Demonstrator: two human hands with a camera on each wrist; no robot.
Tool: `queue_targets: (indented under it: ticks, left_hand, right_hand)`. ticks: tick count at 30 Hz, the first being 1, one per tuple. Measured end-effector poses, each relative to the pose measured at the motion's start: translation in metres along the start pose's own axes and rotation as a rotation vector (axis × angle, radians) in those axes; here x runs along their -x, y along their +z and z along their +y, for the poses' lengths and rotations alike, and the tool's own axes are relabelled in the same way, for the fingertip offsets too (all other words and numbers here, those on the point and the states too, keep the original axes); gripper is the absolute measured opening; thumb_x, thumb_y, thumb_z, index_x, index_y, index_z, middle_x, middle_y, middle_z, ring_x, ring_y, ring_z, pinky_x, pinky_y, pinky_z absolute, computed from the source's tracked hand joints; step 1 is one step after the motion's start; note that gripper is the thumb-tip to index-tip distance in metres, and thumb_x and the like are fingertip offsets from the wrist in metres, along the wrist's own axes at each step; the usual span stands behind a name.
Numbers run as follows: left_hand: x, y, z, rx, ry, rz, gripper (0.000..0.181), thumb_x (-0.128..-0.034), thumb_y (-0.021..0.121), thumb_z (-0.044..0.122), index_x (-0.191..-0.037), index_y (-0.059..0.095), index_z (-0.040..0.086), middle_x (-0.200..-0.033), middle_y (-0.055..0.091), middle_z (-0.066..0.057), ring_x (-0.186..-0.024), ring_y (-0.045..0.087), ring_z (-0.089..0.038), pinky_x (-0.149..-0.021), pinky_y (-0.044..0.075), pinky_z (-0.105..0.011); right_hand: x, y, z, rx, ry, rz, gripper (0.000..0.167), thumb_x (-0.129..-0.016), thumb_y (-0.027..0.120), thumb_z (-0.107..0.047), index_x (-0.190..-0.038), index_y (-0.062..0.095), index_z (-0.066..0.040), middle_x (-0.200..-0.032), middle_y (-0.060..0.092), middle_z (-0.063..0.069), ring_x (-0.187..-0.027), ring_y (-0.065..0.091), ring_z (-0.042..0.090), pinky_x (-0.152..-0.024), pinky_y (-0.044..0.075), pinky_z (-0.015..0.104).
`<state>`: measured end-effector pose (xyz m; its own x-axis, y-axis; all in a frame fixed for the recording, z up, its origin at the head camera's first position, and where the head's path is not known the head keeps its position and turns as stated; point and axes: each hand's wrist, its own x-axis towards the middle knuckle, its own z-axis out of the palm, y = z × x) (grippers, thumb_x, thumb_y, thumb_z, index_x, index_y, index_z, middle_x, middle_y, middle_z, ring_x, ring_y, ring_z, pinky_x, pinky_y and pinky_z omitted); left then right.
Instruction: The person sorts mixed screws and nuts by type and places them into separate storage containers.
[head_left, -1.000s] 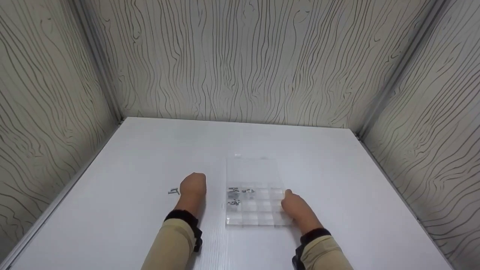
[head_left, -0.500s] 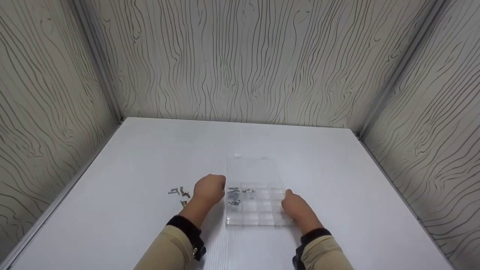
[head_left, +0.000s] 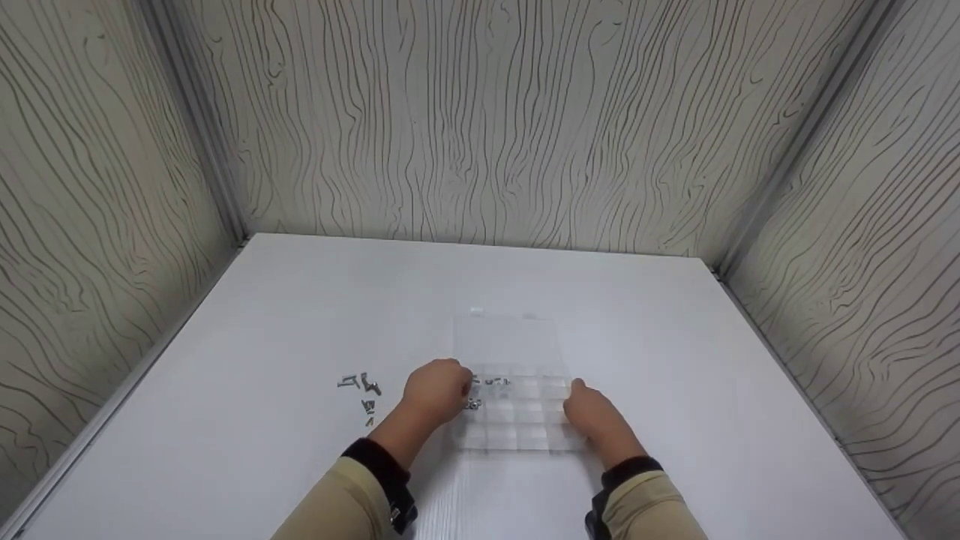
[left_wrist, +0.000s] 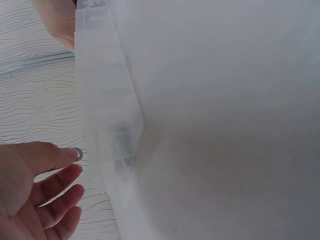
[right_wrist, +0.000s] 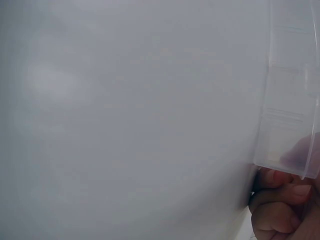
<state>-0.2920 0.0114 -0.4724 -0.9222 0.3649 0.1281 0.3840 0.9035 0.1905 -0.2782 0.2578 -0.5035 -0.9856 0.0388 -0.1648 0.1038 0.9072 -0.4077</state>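
A clear plastic compartment box point(head_left: 525, 432) lies on the white table with its lid point(head_left: 506, 341) folded back. My left hand point(head_left: 436, 391) is over the box's left side. In the left wrist view, its thumb and index finger pinch a small metal washer point(left_wrist: 78, 154) above the box wall point(left_wrist: 100, 75). Small metal pieces point(head_left: 498, 382) lie in a back-row compartment, and nuts point(head_left: 473, 404) show in the row in front, partly behind the left hand. At the box's right edge, my right hand point(head_left: 596, 417) grips the corner, its fingers curled below the clear wall point(right_wrist: 285, 135).
Left of the box, loose silver screws point(head_left: 349, 381) and another small metal cluster point(head_left: 370, 385) lie on the table point(head_left: 225, 420). Small brassy pieces point(head_left: 368, 406) lie nearer the front. Wood-patterned panels point(head_left: 480, 127) enclose the table at the back and sides.
My left hand has moved right, from beside the loose hardware to over the box's left compartments, uncovering several pieces on the table. The right hand and the box have stayed in place.
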Motion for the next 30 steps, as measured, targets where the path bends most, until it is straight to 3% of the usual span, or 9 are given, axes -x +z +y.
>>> queue_targets:
  ticks: [6, 10, 15, 19, 24, 30]
  left_hand:
    - [0.0, 0.0, -0.003, 0.006, -0.018, -0.018, 0.007, -0.0755, 0.066, 0.012, -0.069, 0.069, 0.014, -0.064, 0.051, 0.006, -0.055, 0.045, -0.011, -0.05, 0.043, -0.024]
    - [-0.001, -0.002, -0.012, 0.038, -0.036, -0.01, 0.006, -0.0752, 0.064, 0.01, -0.077, 0.069, 0.014, -0.067, 0.054, 0.005, -0.061, 0.051, -0.012, -0.057, 0.048, -0.027]
    - [-0.004, -0.006, -0.027, 0.059, -0.164, -0.039, 0.015, -0.0785, 0.062, 0.007, -0.091, 0.068, 0.013, -0.084, 0.062, -0.001, -0.082, 0.06, -0.017, -0.074, 0.052, -0.032]
    - [-0.004, -0.01, -0.043, 0.03, -0.259, -0.045, 0.018, -0.0815, 0.06, 0.004, -0.097, 0.066, 0.01, -0.096, 0.064, -0.005, -0.092, 0.061, -0.021, -0.078, 0.052, -0.034]
    - [-0.002, -0.012, -0.068, 0.028, -0.366, -0.026, 0.014, -0.0817, 0.057, 0.0, -0.093, 0.064, 0.003, -0.095, 0.06, -0.013, -0.084, 0.06, -0.027, -0.067, 0.054, -0.037]
    - [0.001, -0.008, -0.091, 0.07, -0.489, -0.052, 0.013, -0.0834, 0.053, -0.002, -0.092, 0.063, -0.003, -0.09, 0.057, -0.015, -0.077, 0.059, -0.025, -0.06, 0.054, -0.037]
  right_hand:
    - [0.0, 0.0, 0.0, 0.004, 0.005, -0.005, 0.046, -0.091, 0.036, -0.008, -0.129, 0.03, 0.018, -0.115, 0.05, 0.035, -0.107, 0.05, 0.044, -0.091, 0.043, 0.05]
    - [0.0, 0.0, 0.0, -0.007, 0.015, -0.01, 0.046, -0.092, 0.035, -0.008, -0.13, 0.029, 0.018, -0.117, 0.049, 0.036, -0.108, 0.05, 0.044, -0.091, 0.043, 0.05]
    - [-0.001, 0.0, 0.0, -0.021, 0.017, -0.017, 0.047, -0.092, 0.034, -0.008, -0.131, 0.027, 0.018, -0.119, 0.047, 0.036, -0.107, 0.051, 0.042, -0.088, 0.044, 0.049]
    - [-0.002, 0.001, 0.002, -0.016, 0.015, -0.028, 0.047, -0.092, 0.035, -0.008, -0.131, 0.026, 0.018, -0.118, 0.048, 0.035, -0.102, 0.053, 0.039, -0.085, 0.045, 0.047]
    - [-0.002, 0.001, 0.002, -0.009, 0.025, -0.025, 0.047, -0.092, 0.035, -0.008, -0.131, 0.027, 0.018, -0.117, 0.049, 0.035, -0.101, 0.054, 0.039, -0.085, 0.046, 0.047]
    - [-0.002, 0.0, 0.001, -0.01, 0.034, -0.026, 0.047, -0.092, 0.036, -0.008, -0.131, 0.027, 0.018, -0.115, 0.05, 0.035, -0.098, 0.055, 0.037, -0.084, 0.046, 0.047]
